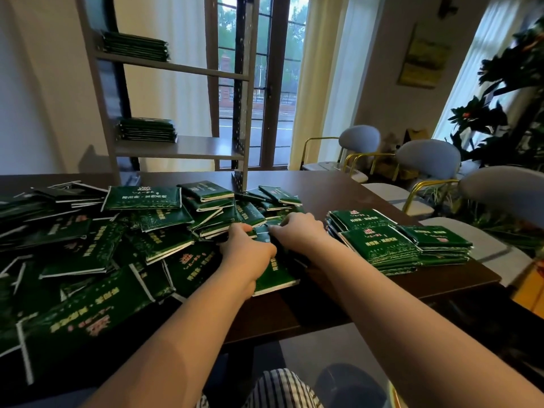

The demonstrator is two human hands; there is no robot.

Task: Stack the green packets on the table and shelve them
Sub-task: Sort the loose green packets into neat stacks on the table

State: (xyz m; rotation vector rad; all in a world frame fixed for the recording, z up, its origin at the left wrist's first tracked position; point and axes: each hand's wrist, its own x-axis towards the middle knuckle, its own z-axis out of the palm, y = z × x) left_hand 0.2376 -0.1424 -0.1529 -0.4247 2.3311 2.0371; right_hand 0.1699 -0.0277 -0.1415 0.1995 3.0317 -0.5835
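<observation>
Heaped along the dark counter's (338,187) left edge: flat, glossy green packets (141,198), gold-printed, white-edged. Clamped on one rectangular bundle (278,273) with left grip (247,254) and right grip (297,231).

Meeting room (long table (338,187), chairs (428,159))

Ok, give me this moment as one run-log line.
step: gathering | left hand: holds packet bundle | right hand: pinches same bundle | loose pile: left | finished stacks: right | shelved stacks: two, on shelf
</observation>
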